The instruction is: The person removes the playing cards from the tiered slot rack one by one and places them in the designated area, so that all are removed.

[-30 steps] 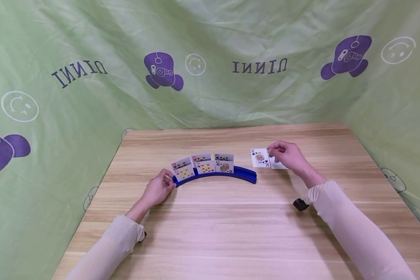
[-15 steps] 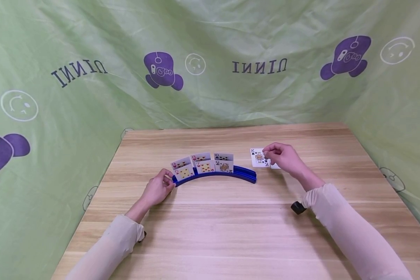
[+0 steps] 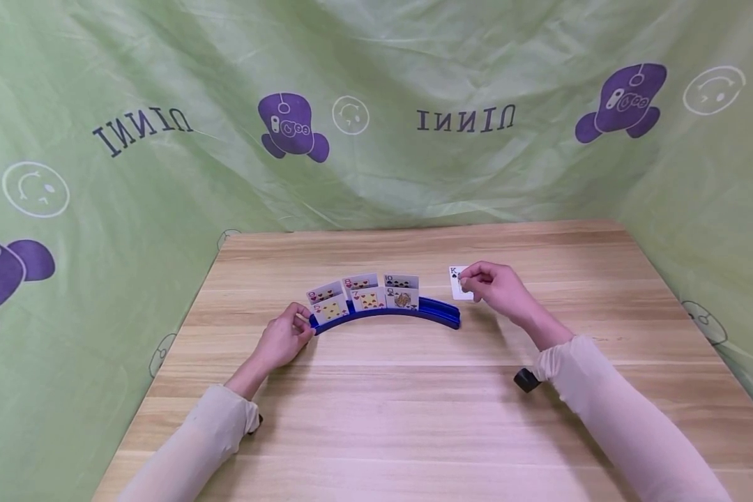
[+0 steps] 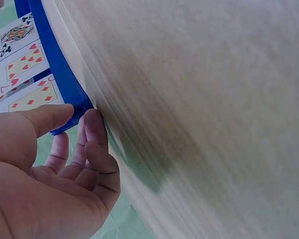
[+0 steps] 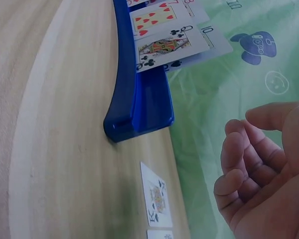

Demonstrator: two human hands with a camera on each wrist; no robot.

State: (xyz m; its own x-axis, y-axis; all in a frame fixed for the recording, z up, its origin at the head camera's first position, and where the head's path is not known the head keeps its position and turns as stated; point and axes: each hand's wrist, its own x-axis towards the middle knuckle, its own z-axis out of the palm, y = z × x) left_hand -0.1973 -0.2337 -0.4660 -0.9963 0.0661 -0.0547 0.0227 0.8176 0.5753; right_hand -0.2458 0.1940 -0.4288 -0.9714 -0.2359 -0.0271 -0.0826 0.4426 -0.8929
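A blue curved card holder (image 3: 440, 317) stands on the table with playing cards upright in two rows. A seven of hearts (image 3: 368, 300) and a queen of clubs (image 3: 402, 299) are in its front row, a ten (image 3: 401, 281) behind them. My left hand (image 3: 284, 339) pinches the holder's left end, thumb on top in the left wrist view. To the holder's right, a king of spades (image 5: 157, 196) lies face up, with the edge of another card (image 5: 159, 234) beside it. Above them hovers my right hand (image 3: 500, 289), fingers loosely curled and nothing between them in the right wrist view.
The wooden table (image 3: 376, 418) extends toward me in front of the holder. A green curtain (image 3: 376, 181) with purple figures hangs behind and at both sides. Beyond the queen, the right stretch of the holder's slots (image 5: 154, 99) shows bare blue plastic.
My right hand has moved left and slightly toward me, from over the second card to over the king, now covering much of it. The left hand keeps its place on the holder.
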